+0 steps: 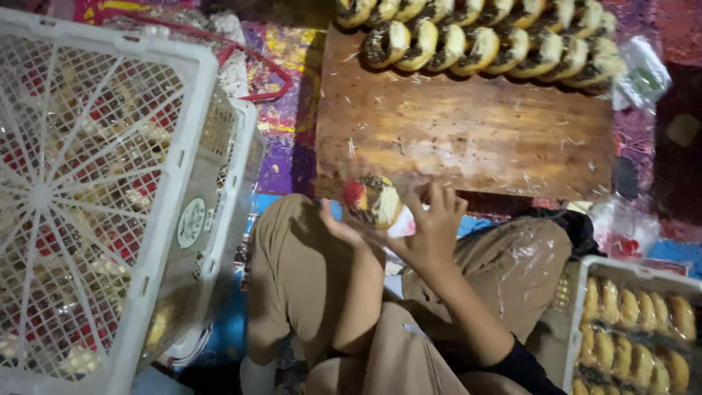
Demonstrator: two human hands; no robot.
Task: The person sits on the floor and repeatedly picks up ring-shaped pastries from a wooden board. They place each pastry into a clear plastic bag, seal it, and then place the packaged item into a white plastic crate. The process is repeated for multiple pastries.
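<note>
Below the near edge of the wooden table point(468, 139), above the lap in tan trousers point(292, 271): both hands raised together around one wrapped pastry point(373, 199). Left hand point(338, 227) cupped under and beside the pastry, fingers curled against its wrapper. Right hand point(433, 223) closed on the pastry's right side, fingers spread upward over clear film. Pastry round, pale, topped with dark sprinkles and a red patch, held just clear of the table edge. Along the far side of the table: rows of ring pastries point(482, 36), overlapping, dark-sprinkled, unwrapped as far as can be told. Far left: white plastic lattice crate point(95, 197), tilted, stacked against a second crate, contents blurred behind the mesh. Lower right: white crate point(578, 322) holding rows of golden pastries point(636, 329). Right of the table: crumpled clear plastic bags point(621, 227) on patterned cloth.
</note>
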